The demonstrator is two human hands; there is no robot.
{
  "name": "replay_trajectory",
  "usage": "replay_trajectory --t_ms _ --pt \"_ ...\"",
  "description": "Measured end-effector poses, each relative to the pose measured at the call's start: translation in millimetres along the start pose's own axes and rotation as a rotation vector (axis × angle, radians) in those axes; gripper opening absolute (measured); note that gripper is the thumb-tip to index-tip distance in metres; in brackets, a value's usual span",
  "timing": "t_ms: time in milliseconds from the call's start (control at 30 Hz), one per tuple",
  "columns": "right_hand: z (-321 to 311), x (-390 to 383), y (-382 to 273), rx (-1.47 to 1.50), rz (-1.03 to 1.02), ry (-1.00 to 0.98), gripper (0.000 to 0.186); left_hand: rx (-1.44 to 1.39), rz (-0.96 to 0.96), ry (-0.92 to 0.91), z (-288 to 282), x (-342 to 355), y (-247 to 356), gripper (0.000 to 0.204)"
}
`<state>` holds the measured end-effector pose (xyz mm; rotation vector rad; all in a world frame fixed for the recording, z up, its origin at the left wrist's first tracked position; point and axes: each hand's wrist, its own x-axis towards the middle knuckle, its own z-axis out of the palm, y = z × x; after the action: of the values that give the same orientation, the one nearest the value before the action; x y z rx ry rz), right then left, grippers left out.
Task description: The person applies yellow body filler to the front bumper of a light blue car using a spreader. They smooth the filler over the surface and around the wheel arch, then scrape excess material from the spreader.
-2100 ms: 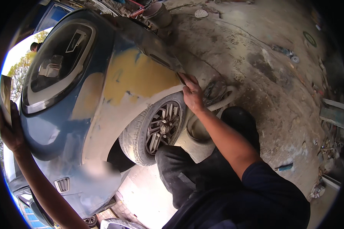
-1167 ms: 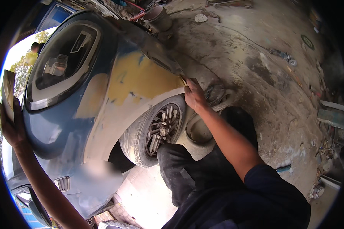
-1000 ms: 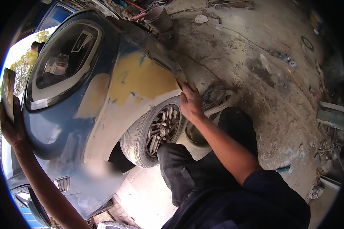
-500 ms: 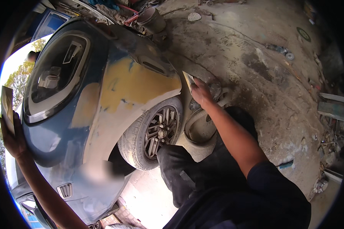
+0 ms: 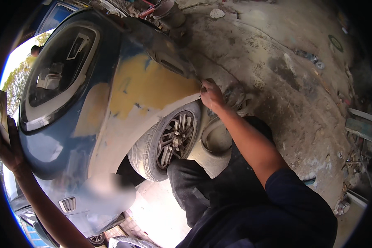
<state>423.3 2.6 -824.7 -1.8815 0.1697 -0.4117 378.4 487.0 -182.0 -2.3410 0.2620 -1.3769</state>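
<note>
Two bare hands are showing in the head view, both working at a blue car body (image 5: 45, 153) that is filling the left half of the scene. The left hand (image 5: 10, 149) is reaching far out along the car's side, its fingers and thumb gripping a flat, pale piece (image 5: 3, 118) that is standing up from the palm. The right hand (image 5: 211, 96) is meeting the far tip of the panel just above the wheel (image 5: 177, 141); its fingers are bunching narrowly there, and whether anything thin is sitting between them I cannot tell. A broad yellow patch (image 5: 153, 84) is covering most of that panel, and a pale band (image 5: 122, 132) is running beneath it around the wheel arch. A smaller tan patch (image 5: 93, 111) is lying nearer the window (image 5: 56, 78). Judging by this, the panel is looking well past halfway coated: the large patch is mostly even, yet small blue flecks are breaking through and its borders are staying ragged, so some surface work is probably remaining. Beyond the wheel, a round container (image 5: 215, 156) is standing beside the person's knee.
</note>
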Motion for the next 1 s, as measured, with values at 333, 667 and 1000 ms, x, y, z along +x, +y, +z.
replay_trajectory --t_ms 333,667,1000 --pt "-20.2 -87.3 -70.6 0.112 -0.066 0.058 0.066 -0.044 0.104 0.050 9.6 2.1 -2.1 0.090" --pt "-100.4 -127.4 -89.6 0.817 0.138 0.043 0.020 -0.210 -0.140 0.159 0.1 -21.4 51.4 0.091" --pt "-181.2 -144.3 -249.1 0.123 -0.611 0.007 0.048 -1.873 -1.099 -0.069 -70.7 -232.8 363.5 0.040"
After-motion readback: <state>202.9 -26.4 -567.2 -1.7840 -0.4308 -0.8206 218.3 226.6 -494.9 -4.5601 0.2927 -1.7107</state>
